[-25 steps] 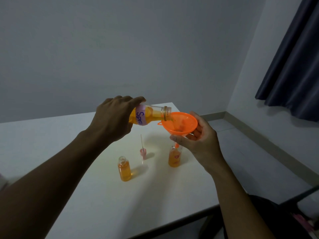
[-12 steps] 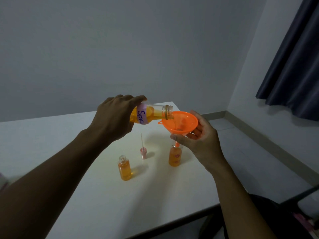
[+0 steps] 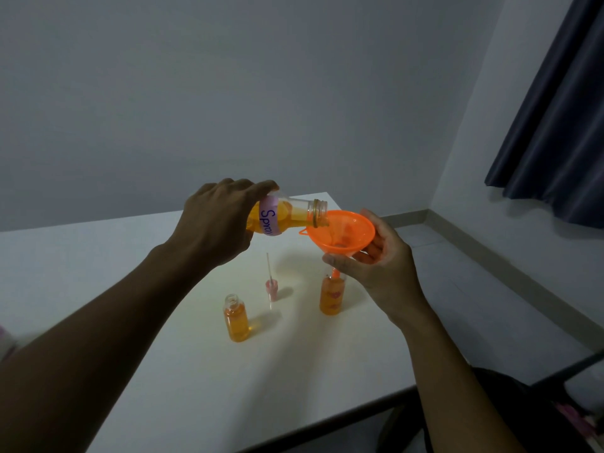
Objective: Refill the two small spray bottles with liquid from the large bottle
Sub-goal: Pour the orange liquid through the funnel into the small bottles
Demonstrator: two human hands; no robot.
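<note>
My left hand grips the large bottle, which lies almost level with a purple label and orange liquid inside. Its open mouth rests over an orange funnel, and liquid runs into the funnel. My right hand holds the funnel from below, with its spout set in the neck of a small bottle that stands on the white table. A second small bottle, uncapped and nearly full of orange liquid, stands to the left. A pink spray head with its tube stands between them.
The table's near edge runs diagonally at lower right, with floor beyond it. A dark curtain hangs at the right. A dark bag or chair sits at the bottom right corner. A pinkish object shows at the left edge.
The large bottle has stayed tipped over the funnel. Both hands hold nearly the same pose; the view shifted only slightly.
</note>
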